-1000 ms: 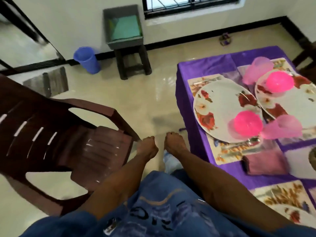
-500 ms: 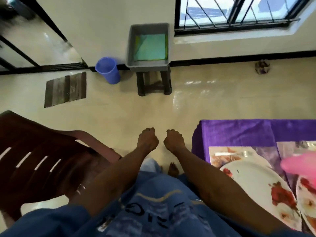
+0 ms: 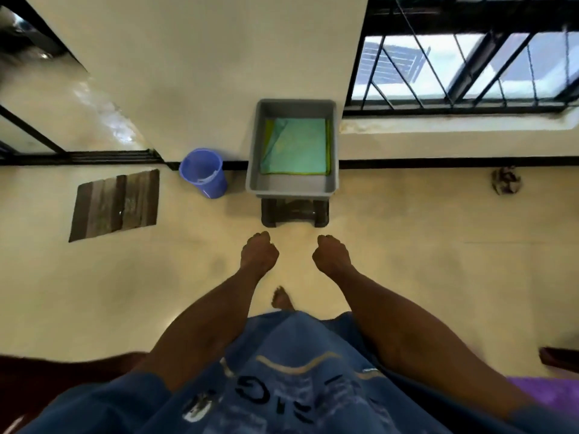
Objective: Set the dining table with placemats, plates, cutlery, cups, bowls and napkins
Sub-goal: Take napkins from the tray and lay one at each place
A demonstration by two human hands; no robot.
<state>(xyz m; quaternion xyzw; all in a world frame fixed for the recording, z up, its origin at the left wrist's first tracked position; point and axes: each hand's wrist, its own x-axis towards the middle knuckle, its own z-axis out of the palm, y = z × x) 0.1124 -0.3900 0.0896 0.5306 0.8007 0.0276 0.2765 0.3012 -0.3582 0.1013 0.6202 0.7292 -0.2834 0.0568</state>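
Note:
A grey tub (image 3: 292,186) stands on a small dark stool (image 3: 294,214) against the wall ahead of me. Folded green cloth (image 3: 296,145) with a yellow edge lies flat inside it. My left hand (image 3: 258,251) and my right hand (image 3: 329,254) are held out side by side, just short of the stool. Both are curled into fists with nothing in them. Only a purple corner of the dining table's cloth (image 3: 539,391) shows at the bottom right; the plates and cups are out of view.
A blue plastic bucket (image 3: 205,173) stands on the floor left of the tub. A striped brown mat (image 3: 115,204) lies further left. A dark brown chair (image 3: 47,380) edges in at the bottom left. A barred window (image 3: 463,64) is at the upper right.
My view has swung left, away from the set table, to face the tub on the stool, which is now closer. My fists have moved a little apart and stay empty.

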